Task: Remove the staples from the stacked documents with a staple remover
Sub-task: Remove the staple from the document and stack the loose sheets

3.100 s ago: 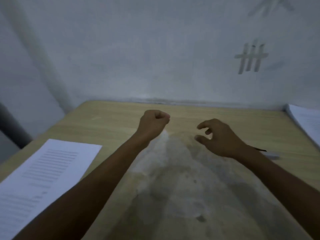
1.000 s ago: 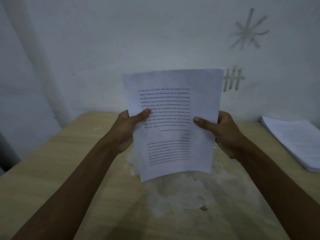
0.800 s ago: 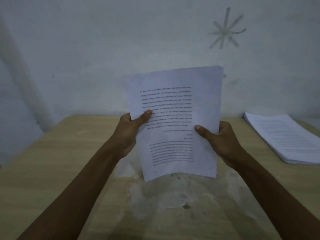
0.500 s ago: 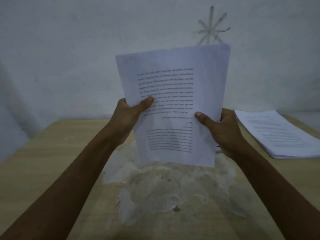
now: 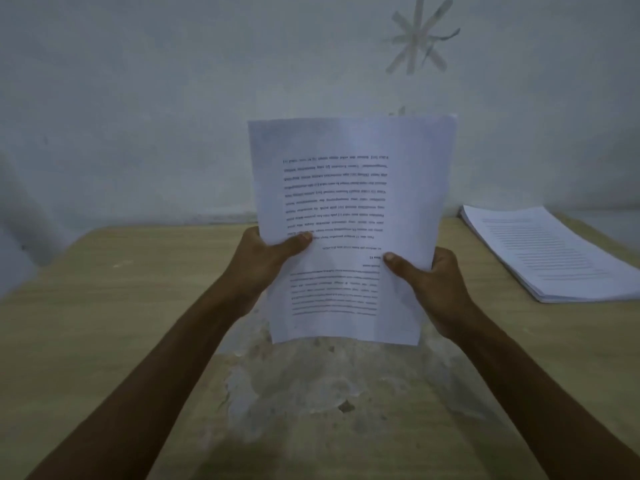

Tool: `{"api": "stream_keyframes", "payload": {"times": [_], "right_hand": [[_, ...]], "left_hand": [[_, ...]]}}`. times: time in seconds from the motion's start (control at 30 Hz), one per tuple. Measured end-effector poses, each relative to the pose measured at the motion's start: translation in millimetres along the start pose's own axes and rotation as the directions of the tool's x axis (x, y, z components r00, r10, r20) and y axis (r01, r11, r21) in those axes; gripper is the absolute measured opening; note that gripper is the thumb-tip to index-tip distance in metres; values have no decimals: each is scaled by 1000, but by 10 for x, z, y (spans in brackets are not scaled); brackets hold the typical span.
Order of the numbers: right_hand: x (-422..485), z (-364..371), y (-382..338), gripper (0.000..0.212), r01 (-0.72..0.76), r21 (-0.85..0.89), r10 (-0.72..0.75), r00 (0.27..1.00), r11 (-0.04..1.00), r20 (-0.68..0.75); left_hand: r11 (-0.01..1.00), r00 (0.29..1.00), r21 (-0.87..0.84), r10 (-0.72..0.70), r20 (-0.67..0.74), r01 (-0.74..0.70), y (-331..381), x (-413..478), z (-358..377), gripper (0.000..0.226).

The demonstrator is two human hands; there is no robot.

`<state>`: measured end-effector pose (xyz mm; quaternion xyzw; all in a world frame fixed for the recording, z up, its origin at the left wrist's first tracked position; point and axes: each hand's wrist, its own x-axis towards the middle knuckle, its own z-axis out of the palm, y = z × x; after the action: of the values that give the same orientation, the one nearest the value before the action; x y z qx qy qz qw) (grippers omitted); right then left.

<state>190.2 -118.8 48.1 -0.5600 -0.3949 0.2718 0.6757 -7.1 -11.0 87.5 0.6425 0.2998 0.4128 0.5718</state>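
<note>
I hold a white printed document [image 5: 349,199] upright above the middle of the wooden table [image 5: 114,306], its text upside down to me. My left hand [image 5: 263,265] grips its left edge with the thumb on the front. My right hand [image 5: 433,282] grips its right edge the same way. A stack of documents [image 5: 550,251] lies flat at the table's right side. No staple and no staple remover can be made out.
A worn pale patch [image 5: 311,386] marks the table's middle, below the held sheets. The plain wall [image 5: 173,98] stands right behind the table's far edge, with a star-shaped tape mark [image 5: 419,36] high up.
Three seconds ago both hands were empty above the table. Since then they hold the document up; over the last second the view swung left and the document stayed upright between the hands.
</note>
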Motion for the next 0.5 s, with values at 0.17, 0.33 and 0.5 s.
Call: {"api": "stream_keyframes", "payload": {"times": [0.17,0.33,0.5], "right_hand": [[90,21,-196,17,56,43,-57,998,997,23],[-42,-2,91,15,-20,-5,20,1000,1000,-6],[-34,-34,71,15,-19,-31,19,1000,999,-4]], "left_hand": [[997,997,-35,75,-4,-76,187,104,-23,23],[998,998,10,-56,-19,57,-129,-11,-12,22],[997,997,-4,-76,-23,76,-160,2,12,22]]}}
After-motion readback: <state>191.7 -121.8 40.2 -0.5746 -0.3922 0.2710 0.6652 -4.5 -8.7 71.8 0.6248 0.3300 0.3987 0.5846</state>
